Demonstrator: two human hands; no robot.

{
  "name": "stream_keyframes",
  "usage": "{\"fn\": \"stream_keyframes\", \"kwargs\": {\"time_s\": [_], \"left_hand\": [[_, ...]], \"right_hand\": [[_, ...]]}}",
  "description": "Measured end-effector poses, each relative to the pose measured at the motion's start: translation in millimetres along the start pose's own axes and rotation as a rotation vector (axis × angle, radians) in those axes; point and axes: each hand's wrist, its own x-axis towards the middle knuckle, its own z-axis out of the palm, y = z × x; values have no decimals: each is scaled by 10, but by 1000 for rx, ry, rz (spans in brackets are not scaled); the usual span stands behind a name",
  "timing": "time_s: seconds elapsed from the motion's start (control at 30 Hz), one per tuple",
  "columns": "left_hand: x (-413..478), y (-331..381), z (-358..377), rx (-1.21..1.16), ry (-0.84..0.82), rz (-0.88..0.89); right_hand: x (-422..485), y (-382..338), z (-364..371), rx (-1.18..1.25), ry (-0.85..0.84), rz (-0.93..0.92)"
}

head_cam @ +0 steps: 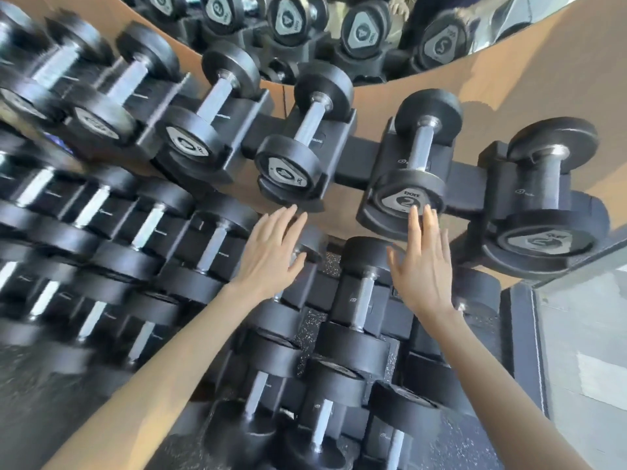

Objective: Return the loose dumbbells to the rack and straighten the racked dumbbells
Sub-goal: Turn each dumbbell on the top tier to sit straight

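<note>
Floor: black rubber flooring (pixel 454 446) with pale speckles shows beneath and between the rack tiers. A grey panel (pixel 583 320) lies at the right edge of the view.

Lower tiers: the rack (pixel 359 147) steps upward and away from the camera. Its lower rows hold black dumbbells with bright metal handles, each seated in a moulded cradle. One lower-tier dumbbell (pixel 364 300) sits between the two forearms, handle pointing away from the camera. The rows at left are blurred.

Hands: both arms reach up and forward over the lower tiers. The left hand (pixel 268 245) is released, fingers straight and slightly spread, holding nothing. Its fingertips lie just below the cradle of the dumbbell marked 4 (pixel 310 123). The right hand (pixel 422 266) is likewise released, fingers straight and together. Its fingertips overlap the lower edge of the end cap of the dumbbell marked 2 (pixel 420 144); contact cannot be confirmed.

Top tier: both marked dumbbells sit in separate cradles on a black crossbar. A larger dumbbell (pixel 549 178) occupies the cradle to the right; further dumbbells run to the left.

Room: a tan wall (pixel 509 86) stands behind the top tier. Above it, a mirror (pixel 339 28) reflects the dumbbell end caps.
</note>
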Motion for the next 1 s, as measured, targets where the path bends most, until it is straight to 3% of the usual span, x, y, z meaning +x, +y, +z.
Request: {"fn": "stream_keyframes", "kwargs": {"time_s": [0.17,0.43,0.83,1.0], "left_hand": [[-441,-187,-80,55,-44,-103],[-524,-524,-118,80,-31,-102],[814,-1256,-312,3,162,248],[1517,-1224,-257,-83,88,369]], "right_hand": [[-203,-264,118,31,-86,-107],[-183,-535,376,18,-154,-188],[921,-1012,566,96,-131,-69],[1335,-1153,781,173,-192,114]]}}
